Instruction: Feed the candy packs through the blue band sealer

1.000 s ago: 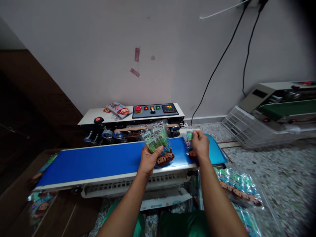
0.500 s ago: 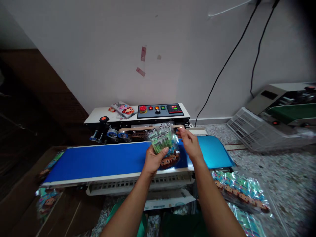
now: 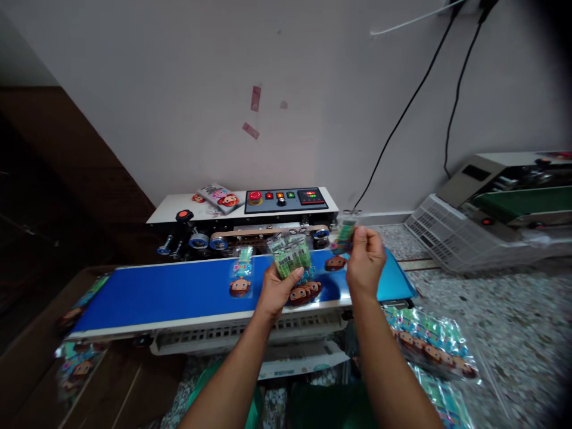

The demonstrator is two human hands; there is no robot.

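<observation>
Above the blue conveyor belt [image 3: 179, 295], my left hand [image 3: 277, 292] is closed around a fanned bunch of clear packets [image 3: 292, 259] with green tops and brown-haired cartoon faces. My right hand [image 3: 366, 262], to the right of the bunch, pinches a single packet [image 3: 345, 232] near the right end of the sealing machine. That packet hangs upright, its cartoon face low over the belt. Another packet [image 3: 241, 271] lies flat on the belt, left of my left hand. Behind the belt stands the machine's control panel [image 3: 286, 201] with lit buttons and a red display.
More packets in clear bags [image 3: 433, 345] lie at the lower right. A cardboard box [image 3: 111, 381] with packets sits at the lower left. A white crate [image 3: 433, 232] and a second machine [image 3: 513, 190] stand at the right. A booklet-like pack [image 3: 218, 198] rests on the machine.
My right hand has moved right, away from the bunch, with one packet in its fingers. A packet on the belt now shows left of my left hand. The view has shifted slightly.
</observation>
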